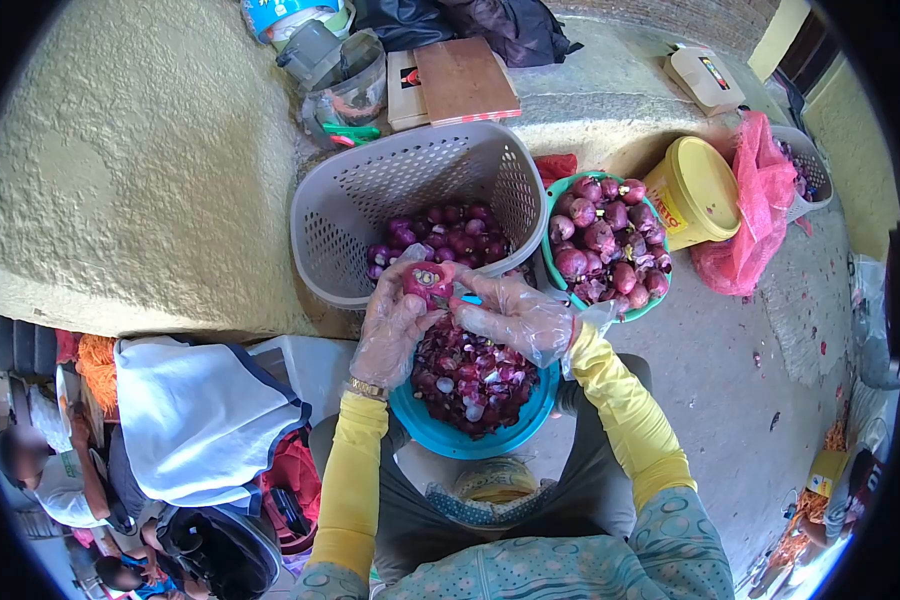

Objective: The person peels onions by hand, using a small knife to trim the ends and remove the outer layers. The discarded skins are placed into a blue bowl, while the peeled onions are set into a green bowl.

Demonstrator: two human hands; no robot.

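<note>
Over a blue basin filled with red onion skins and scraps, both my hands work in clear plastic gloves. My left hand has its fingers wrapped round a red onion with a cut, pale-ringed end. Close against the onion's right side, my right hand is closed on a small tool, of which only a blue bit shows; its blade cannot be made out. Behind my hands a grey perforated basket holds peeled purple onions. To its right, a green basin holds unpeeled red onions.
A yellow lidded bucket and a pink mesh bag stand at the right. Boards and plastic tubs lie behind the basket. White cloth is at the left. Other people sit at the lower left and far right.
</note>
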